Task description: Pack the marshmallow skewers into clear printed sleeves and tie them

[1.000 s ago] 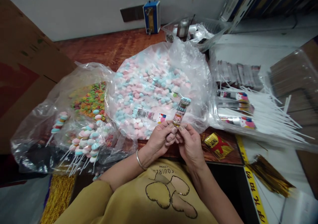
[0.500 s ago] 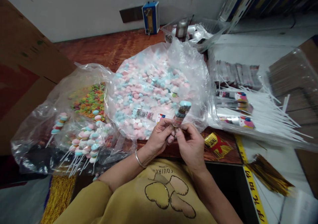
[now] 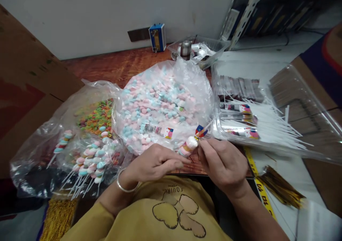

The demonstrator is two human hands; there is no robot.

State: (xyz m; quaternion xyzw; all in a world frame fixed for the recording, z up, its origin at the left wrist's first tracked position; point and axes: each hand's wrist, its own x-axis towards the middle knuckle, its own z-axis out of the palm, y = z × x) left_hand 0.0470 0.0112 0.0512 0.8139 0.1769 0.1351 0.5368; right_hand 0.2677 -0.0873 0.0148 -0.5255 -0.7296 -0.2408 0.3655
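Note:
A wrapped marshmallow stick (image 3: 187,146), pink, yellow and white with a blue, red and white printed wrapper end, lies tilted between my hands. My right hand (image 3: 224,162) is closed, pinching its gathered neck at a small gold twist tie (image 3: 197,138). My left hand (image 3: 157,162) lies along the near side of the marshmallows, forefinger stretched toward the right hand; its other fingertips are partly hidden, and it seems to steady the stick. Just beyond is a big clear bag of pastel marshmallows (image 3: 160,98), with a flat printed wrapper (image 3: 158,129) lying on it.
Finished marshmallow sticks (image 3: 91,159) lie at the left on a bag of coloured cereal rings (image 3: 97,118). A clear tray (image 3: 278,146) at right holds white sticks (image 3: 278,123) and printed wrappers (image 3: 237,107). Gold twist ties (image 3: 280,187) lie lower right. A cardboard box (image 3: 32,91) stands left.
The marshmallow stick has gone from upright to tipped, its marshmallow end now pointing left toward me. My right hand has shifted right to its neck, and my left hand has turned flatter.

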